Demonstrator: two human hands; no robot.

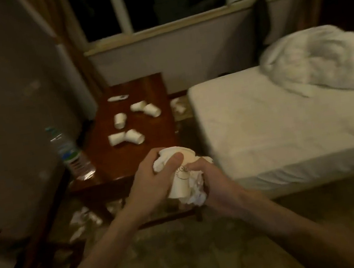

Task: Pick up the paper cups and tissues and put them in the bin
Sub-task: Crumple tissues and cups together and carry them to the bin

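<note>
Beside the bed, the wooden table holds 5 loose paper cups (no bin visible). Left hand and right hand clamp a cup-and-tissue bundle; overfilled, pieces could slip out.

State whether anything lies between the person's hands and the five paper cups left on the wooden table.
Nothing visible does, but both hands are full: left hand and right hand clutch a cup and tissues. The cups lie open on the table.
</note>
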